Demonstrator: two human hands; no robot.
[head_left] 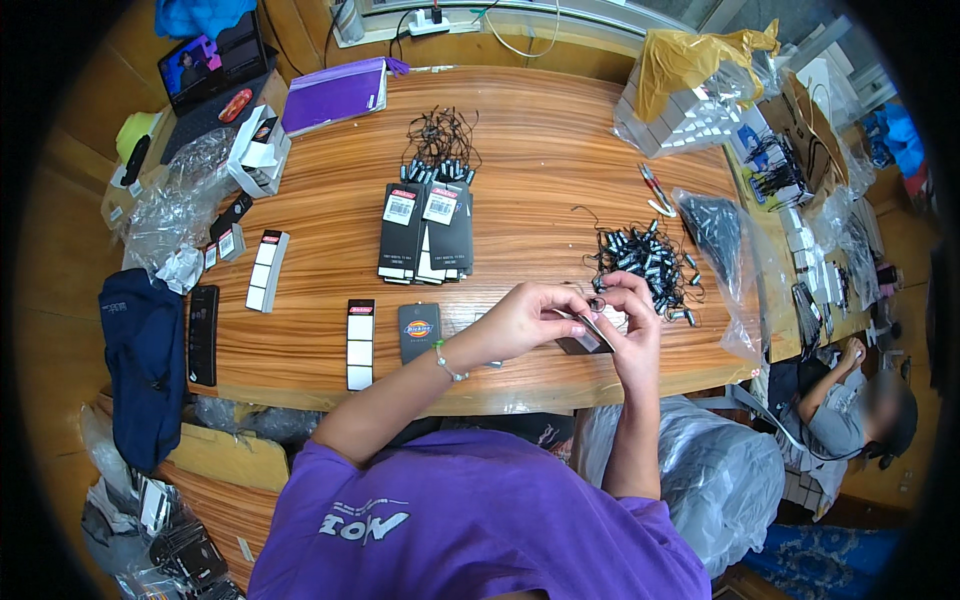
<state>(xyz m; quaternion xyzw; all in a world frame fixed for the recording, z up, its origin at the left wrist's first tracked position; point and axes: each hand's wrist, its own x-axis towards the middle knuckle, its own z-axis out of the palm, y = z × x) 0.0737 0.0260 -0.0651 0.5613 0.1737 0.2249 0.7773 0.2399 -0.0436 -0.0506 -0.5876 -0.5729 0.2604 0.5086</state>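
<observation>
Threading was the step in hand: a dark rectangular card tag point(585, 338) sat pinched between both hands just above the near edge of the striped wooden table point(530, 150), with a small black cord fastener point(598, 303) held at its top end. In my judgement the work called for the tag to be kept steady and flat while the cord end was fed straight through the hole, without bending the card.

The left hand point(530, 318) was closed on the tag's left side, thumb and forefinger pinching, wrist bent inward, a thin bracelet point(447, 362) at the wrist. The right hand point(632, 318) was closed too, fingertips gripping the fastener and the tag's right edge, forearm rising steeply from the lower edge.

Just beyond the right hand lay a loose heap of black cord fasteners with silver ends point(648, 262). A stack of finished black card tags with white labels point(425, 232) lay further off at the table's middle, and a single black tag with an emblem point(419, 331) lay near the left forearm.
</observation>
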